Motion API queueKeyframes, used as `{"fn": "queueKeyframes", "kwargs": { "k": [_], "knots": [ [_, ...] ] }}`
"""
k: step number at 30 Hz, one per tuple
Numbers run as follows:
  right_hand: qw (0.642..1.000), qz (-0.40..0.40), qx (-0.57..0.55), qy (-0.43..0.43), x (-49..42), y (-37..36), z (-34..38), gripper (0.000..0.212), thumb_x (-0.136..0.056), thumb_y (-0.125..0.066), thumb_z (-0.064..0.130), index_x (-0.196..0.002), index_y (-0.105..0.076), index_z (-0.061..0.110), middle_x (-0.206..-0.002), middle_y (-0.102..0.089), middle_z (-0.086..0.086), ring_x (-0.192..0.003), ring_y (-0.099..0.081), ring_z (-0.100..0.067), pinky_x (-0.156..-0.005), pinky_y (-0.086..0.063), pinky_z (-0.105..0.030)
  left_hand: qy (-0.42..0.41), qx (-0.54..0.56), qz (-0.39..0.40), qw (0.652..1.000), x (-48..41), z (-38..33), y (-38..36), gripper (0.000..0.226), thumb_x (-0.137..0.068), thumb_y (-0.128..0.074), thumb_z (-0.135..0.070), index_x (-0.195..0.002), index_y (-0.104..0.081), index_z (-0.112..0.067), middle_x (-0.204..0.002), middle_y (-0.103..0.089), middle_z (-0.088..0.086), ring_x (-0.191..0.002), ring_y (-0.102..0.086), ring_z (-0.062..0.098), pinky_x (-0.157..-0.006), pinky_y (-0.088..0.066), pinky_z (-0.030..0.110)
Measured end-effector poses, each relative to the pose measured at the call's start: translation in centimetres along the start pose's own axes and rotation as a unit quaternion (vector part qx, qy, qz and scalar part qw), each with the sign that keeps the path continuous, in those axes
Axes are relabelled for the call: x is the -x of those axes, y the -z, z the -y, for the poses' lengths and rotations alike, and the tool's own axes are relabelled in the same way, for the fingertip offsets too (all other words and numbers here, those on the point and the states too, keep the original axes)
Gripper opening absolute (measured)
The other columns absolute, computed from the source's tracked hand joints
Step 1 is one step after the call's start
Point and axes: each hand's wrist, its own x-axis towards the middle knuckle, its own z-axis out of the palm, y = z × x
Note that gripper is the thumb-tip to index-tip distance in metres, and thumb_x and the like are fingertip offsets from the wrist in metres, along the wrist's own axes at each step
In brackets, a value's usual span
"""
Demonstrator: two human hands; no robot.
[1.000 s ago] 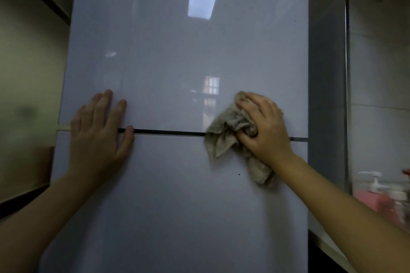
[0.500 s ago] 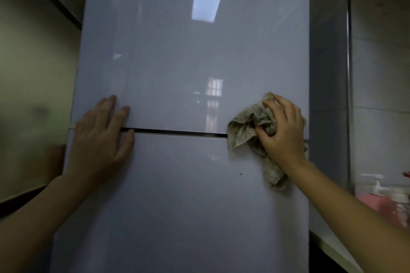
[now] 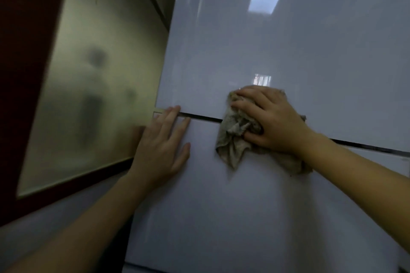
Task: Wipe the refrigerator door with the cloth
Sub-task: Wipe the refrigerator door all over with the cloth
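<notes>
The refrigerator door is a glossy pale grey-blue panel that fills most of the head view, with a dark horizontal seam between its upper and lower sections. My right hand presses a crumpled beige cloth flat against the door, right over the seam near the middle. Part of the cloth hangs below my palm. My left hand lies flat with fingers spread on the door's left edge, just under the seam, holding nothing.
A frosted glass panel in a dark red frame stands close on the left of the fridge. Blurred dark shapes show behind the glass. A ceiling light reflects high on the door.
My right hand has slid the cloth leftward along the seam from the door's right edge to its middle. The view has swung left, so the right wall and bottles are out of sight.
</notes>
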Motion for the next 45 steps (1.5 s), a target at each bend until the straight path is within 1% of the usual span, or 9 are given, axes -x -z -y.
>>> {"fn": "queueKeyframes", "kwargs": {
  "k": [3,8,12,15,20,25,31,39,45],
  "knots": [
    [0.999,-0.020,0.000,-0.050,-2.0,0.5,-1.1,0.065,-0.086,-0.071,0.043,-0.140,-0.058,0.011,-0.144,-0.058,-0.012,-0.132,-0.055,-0.036,-0.107,-0.040,-0.046,0.003,0.006,-0.010,1.000,0.0,0.0,-0.1,0.055,-0.099,-0.044,-0.038,-0.143,-0.053,-0.006,-0.156,-0.041,0.022,-0.144,-0.041,0.038,-0.117,-0.029,0.048],
    [0.973,-0.090,-0.101,-0.185,-4.6,0.6,-0.7,0.074,-0.084,-0.081,0.032,-0.144,-0.048,0.005,-0.149,-0.050,-0.016,-0.136,-0.046,-0.031,-0.113,-0.024,-0.021,0.007,0.027,-0.011,1.000,0.3,0.1,-0.3,0.056,-0.099,-0.044,-0.038,-0.146,-0.051,-0.007,-0.159,-0.038,0.020,-0.146,-0.039,0.036,-0.120,-0.029,0.048],
    [0.978,-0.131,-0.025,-0.158,-3.5,-0.3,0.4,0.053,-0.082,-0.078,0.040,-0.120,-0.066,0.006,-0.141,-0.055,-0.021,-0.130,-0.050,-0.036,-0.110,-0.039,-0.043,0.009,0.038,-0.005,0.999,0.5,0.1,-0.5,0.059,-0.099,-0.045,-0.039,-0.149,-0.047,-0.007,-0.162,-0.033,0.019,-0.150,-0.033,0.034,-0.123,-0.026,0.050],
    [0.975,-0.159,0.048,-0.149,-2.8,-0.7,0.8,0.046,-0.081,-0.078,0.048,-0.113,-0.074,0.014,-0.130,-0.063,-0.016,-0.122,-0.052,-0.031,-0.098,-0.041,-0.043,0.013,0.040,-0.003,0.999,0.5,-0.1,-0.7,0.059,-0.099,-0.044,-0.040,-0.149,-0.047,-0.008,-0.162,-0.033,0.018,-0.150,-0.032,0.033,-0.123,-0.025,0.049],
    [0.977,-0.137,0.032,-0.162,-2.2,-0.6,1.9,0.049,-0.086,-0.075,0.045,-0.124,-0.072,0.014,-0.131,-0.064,-0.012,-0.127,-0.056,-0.033,-0.102,-0.047,-0.049,0.012,0.041,0.003,0.999,0.7,0.0,-0.5,0.060,-0.100,-0.042,-0.041,-0.150,-0.045,-0.009,-0.163,-0.032,0.017,-0.152,-0.029,0.030,-0.124,-0.023,0.044],
    [0.991,-0.058,-0.007,-0.120,0.8,-0.4,4.1,0.074,-0.087,-0.070,0.055,-0.146,-0.057,0.011,-0.155,-0.050,-0.013,-0.147,-0.043,-0.034,-0.123,-0.032,-0.050,0.016,0.039,0.019,0.999,1.0,0.0,-0.3,0.061,-0.100,-0.040,-0.043,-0.152,-0.042,-0.010,-0.164,-0.030,0.016,-0.152,-0.029,0.031,-0.123,-0.026,0.046],
    [0.995,-0.065,0.008,-0.081,1.0,-1.0,3.4,0.066,-0.089,-0.073,0.048,-0.143,-0.060,0.011,-0.150,-0.054,-0.015,-0.142,-0.047,-0.036,-0.118,-0.038,-0.051,0.028,0.043,0.011,0.999,2.3,0.2,-0.2,0.059,-0.099,-0.044,-0.040,-0.148,-0.048,-0.007,-0.162,-0.033,0.021,-0.149,-0.035,0.036,-0.120,-0.032,0.049],
    [0.971,-0.131,0.001,-0.199,-8.3,-1.3,1.9,0.063,-0.087,-0.065,0.054,-0.137,-0.062,0.017,-0.146,-0.055,-0.010,-0.137,-0.048,-0.032,-0.114,-0.035,-0.046,0.020,0.042,0.008,0.999,3.0,0.8,0.1,0.058,-0.098,-0.046,-0.039,-0.147,-0.050,-0.007,-0.160,-0.036,0.020,-0.148,-0.037,0.035,-0.121,-0.029,0.044],
    [0.946,-0.179,-0.099,-0.253,-8.4,-2.2,3.2,0.061,-0.099,-0.043,0.063,-0.134,-0.068,0.019,-0.145,-0.056,-0.006,-0.139,-0.047,-0.026,-0.117,-0.030,-0.041,0.021,0.040,0.015,0.999,3.1,0.6,0.1,0.059,-0.099,-0.045,-0.040,-0.149,-0.047,-0.008,-0.162,-0.033,0.019,-0.150,-0.034,0.034,-0.123,-0.025,0.042]
  ]
}}
